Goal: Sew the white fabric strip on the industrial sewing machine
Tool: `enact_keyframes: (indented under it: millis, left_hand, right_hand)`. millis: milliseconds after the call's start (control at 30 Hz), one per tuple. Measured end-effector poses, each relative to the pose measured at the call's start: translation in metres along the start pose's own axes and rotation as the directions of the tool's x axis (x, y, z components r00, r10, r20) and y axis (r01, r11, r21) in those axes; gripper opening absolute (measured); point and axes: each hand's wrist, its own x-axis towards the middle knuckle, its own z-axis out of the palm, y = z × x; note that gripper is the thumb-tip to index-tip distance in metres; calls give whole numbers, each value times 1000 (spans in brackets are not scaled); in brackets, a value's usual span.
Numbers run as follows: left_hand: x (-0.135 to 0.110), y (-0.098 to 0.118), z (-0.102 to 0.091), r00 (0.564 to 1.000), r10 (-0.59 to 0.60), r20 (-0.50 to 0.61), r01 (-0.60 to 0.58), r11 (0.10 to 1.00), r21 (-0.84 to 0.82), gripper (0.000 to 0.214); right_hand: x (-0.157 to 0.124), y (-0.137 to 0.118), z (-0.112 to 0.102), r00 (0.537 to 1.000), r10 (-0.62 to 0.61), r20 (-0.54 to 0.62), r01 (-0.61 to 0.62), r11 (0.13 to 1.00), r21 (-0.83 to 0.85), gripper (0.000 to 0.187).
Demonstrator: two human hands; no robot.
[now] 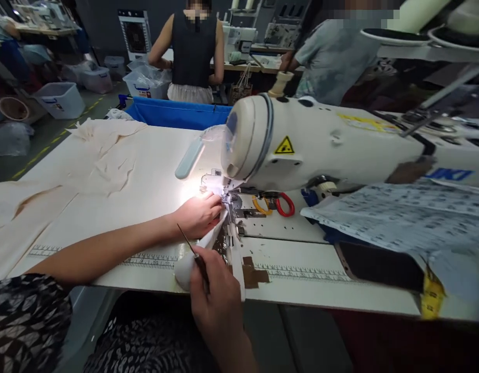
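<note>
A white sewing machine (325,150) stands on the table, its lamp lighting the needle area (227,199). My left hand (198,215) lies closed on a strip of white fabric (212,235) just left of the presser foot. My right hand (216,298) sits at the table's front edge, pinching the same white fabric together with a thin dark pointed tool (191,248) that sticks up to the left.
Cream fabric pieces (107,155) lie across the left of the table (301,280). Scissors with red and yellow handles (276,204), printed fabric (403,217) and a dark phone (379,267) lie to the right. A blue bin (177,114) and two people stand behind.
</note>
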Motion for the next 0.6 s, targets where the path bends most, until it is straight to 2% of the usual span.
enact_keyframes:
  millis: [133,267,467,600]
  left_hand:
    - [-3,-4,5,999,25,-42,-25,1000,-13,34]
    - [-5,-11,15,995,64,-79,-66,997,-33,28]
    - [-6,-13,17,993,72,-93,-80,993,-87,30]
    - [-6,-7,14,994,37,-102,-39,999,-19,29]
  right_hand:
    - [-10,1,1,981,190,33,-193,973,129,26]
    - [-13,6,-4,951,300,72,-309,928,209,30]
    - [-2,18,-21,942,318,110,-336,874,350,27]
    - [7,28,-28,942,306,134,-333,896,293,27]
